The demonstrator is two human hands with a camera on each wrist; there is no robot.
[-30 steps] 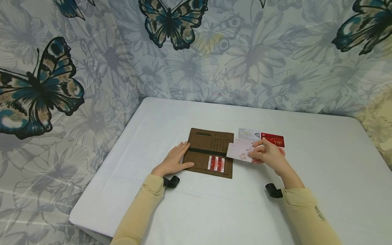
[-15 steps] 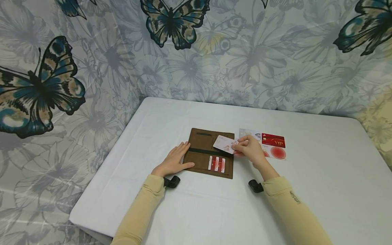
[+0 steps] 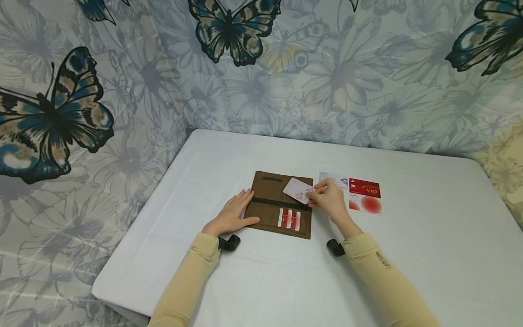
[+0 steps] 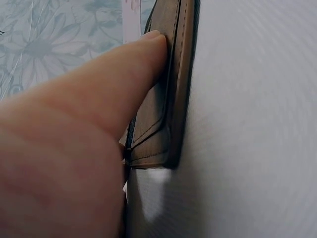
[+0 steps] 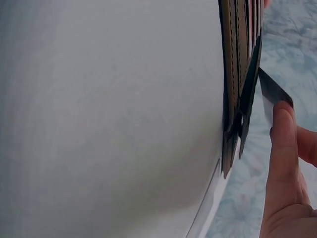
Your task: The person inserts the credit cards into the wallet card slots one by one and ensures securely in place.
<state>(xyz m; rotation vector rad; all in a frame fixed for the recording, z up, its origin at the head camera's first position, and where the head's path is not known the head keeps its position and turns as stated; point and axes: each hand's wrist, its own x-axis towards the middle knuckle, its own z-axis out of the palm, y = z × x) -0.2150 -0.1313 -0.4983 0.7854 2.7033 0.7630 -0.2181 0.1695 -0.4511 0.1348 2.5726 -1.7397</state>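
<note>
A brown wallet [image 3: 265, 211] lies opened flat on the table, a dark band across its middle. Several red and white cards [image 3: 289, 219] sit in slots of its near half. My left hand [image 3: 233, 213] rests on the wallet's left edge, fingers straight; in the left wrist view the thumb [image 4: 148, 54] presses on the leather. With fingertips and thumb, my right hand [image 3: 328, 200] pinches a pale pink card [image 3: 297, 190] by its right end, tilted over the wallet's far half. In the right wrist view the card [image 5: 275, 96] stands at an angle close to the wallet [image 5: 237, 59].
Right of the wallet lie a red VIP card [image 3: 365, 187], a white card with red circles [image 3: 369, 204] and a silvery card [image 3: 337, 178], partly behind my right hand. The white table [image 3: 429, 218] meets a butterfly-patterned cloth [image 3: 347, 91] behind.
My right hand has carried the pink card leftward, from beside the wallet to over its far half, and turned it to a slant. My left hand stays in place.
</note>
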